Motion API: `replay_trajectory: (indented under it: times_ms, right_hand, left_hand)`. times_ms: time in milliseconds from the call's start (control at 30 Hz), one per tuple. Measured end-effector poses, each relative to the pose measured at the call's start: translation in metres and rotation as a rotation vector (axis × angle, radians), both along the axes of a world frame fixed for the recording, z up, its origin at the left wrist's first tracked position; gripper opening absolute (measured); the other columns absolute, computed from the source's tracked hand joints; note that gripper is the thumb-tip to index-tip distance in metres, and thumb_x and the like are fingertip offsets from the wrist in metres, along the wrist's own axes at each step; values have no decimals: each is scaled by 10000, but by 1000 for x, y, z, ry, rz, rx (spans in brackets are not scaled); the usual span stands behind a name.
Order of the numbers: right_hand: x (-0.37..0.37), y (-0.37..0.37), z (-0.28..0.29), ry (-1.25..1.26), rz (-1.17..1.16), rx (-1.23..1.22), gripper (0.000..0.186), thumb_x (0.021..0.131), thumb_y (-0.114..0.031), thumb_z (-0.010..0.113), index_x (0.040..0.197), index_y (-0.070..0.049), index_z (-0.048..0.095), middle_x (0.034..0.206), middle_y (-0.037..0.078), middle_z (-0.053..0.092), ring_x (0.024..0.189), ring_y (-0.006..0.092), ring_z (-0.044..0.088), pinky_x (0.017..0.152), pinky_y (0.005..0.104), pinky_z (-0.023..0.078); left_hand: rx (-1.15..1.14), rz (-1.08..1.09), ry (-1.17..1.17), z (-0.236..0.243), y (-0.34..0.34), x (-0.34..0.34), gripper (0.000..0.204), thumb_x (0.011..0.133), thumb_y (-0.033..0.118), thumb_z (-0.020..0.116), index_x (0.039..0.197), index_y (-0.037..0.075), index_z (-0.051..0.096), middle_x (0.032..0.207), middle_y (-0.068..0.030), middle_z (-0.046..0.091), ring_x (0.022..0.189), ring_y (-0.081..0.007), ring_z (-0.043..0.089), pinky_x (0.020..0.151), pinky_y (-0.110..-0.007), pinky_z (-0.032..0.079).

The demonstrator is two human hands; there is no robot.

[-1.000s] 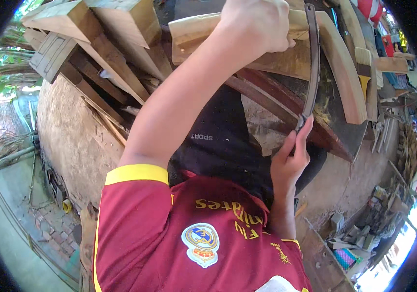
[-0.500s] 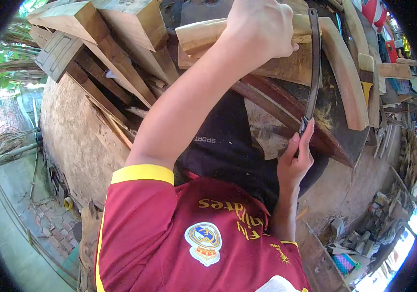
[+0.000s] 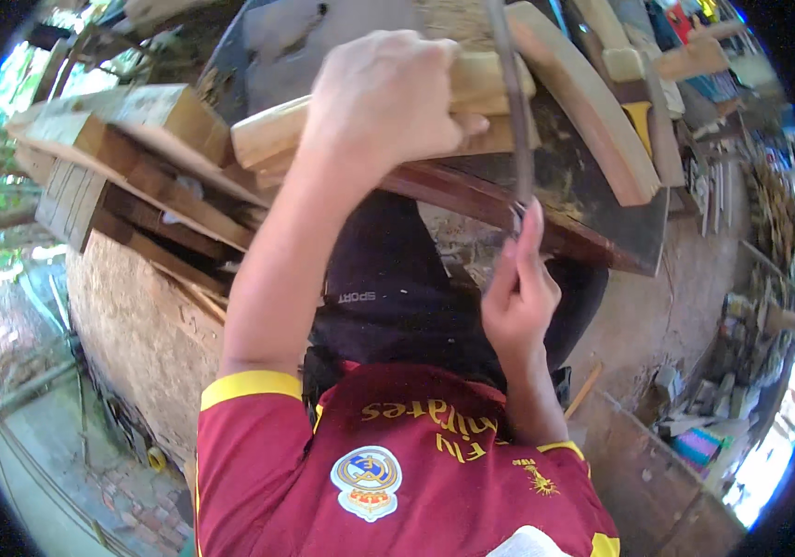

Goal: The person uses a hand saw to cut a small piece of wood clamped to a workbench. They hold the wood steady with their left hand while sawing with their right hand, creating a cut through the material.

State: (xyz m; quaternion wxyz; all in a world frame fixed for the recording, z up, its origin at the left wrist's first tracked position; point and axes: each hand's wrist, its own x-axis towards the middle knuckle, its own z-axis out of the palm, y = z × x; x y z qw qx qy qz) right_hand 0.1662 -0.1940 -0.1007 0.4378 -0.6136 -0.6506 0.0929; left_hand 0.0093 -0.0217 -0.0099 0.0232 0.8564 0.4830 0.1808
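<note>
Along the near edge of the worktop, the left hand is clenched over a pale wooden piece, while the right hand grasps the near end of a long dark metal tool crossing that piece toward its right end. Compared with half a second ago, the right hand sits closer to the piece and the tool reaches farther past it, which suggests an outward stroke, though I cannot tell whether they touch.

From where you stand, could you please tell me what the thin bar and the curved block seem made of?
The thin bar is probably metal, grey and slim, though blur hides its finish. The curved block looks like bare wood: pale tan, matte, apparently unpainted.
</note>
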Motion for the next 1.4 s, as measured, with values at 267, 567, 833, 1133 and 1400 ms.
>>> replay_trajectory:
  times_ms: [267,567,833,1133,1400]
  right_hand:
    - [4,-4,-2,47,-31,-28,498,938,66,580,1428,65,499,1294,246,646,798,234,724,708,272,534]
    - [14,-1,2,233,-13,32,330,1041,-72,514,1341,59,551,898,57,667,644,72,553,583,234,465]
    - [11,-44,58,285,561,-579,166,919,-133,703,812,-22,643,569,140,548,476,294,589,460,363,429]
    - [-1,-56,83,283,427,-733,221,966,-177,657,814,-18,641,610,168,574,497,287,587,458,364,407]
    - [0,-61,101,223,382,-776,272,972,-151,635,761,19,619,626,125,642,512,171,605,509,305,433]
  left_hand:
    - [40,49,39,0,1,6,466,698,452,826,942,63,744,885,-153,735,882,-314,720,801,-415,569]
    - [-17,54,34,-3,3,3,507,718,486,807,974,54,731,889,-155,733,903,-319,713,824,-430,563]
    - [-12,24,29,-3,5,1,537,722,511,802,989,52,718,921,-156,727,921,-327,706,837,-448,562]
    - [-50,37,54,0,3,2,534,735,501,800,1020,58,712,934,-150,727,940,-327,701,853,-450,555]
    - [-38,38,45,-1,4,2,529,729,498,805,990,48,715,929,-153,732,928,-329,707,846,-446,559]
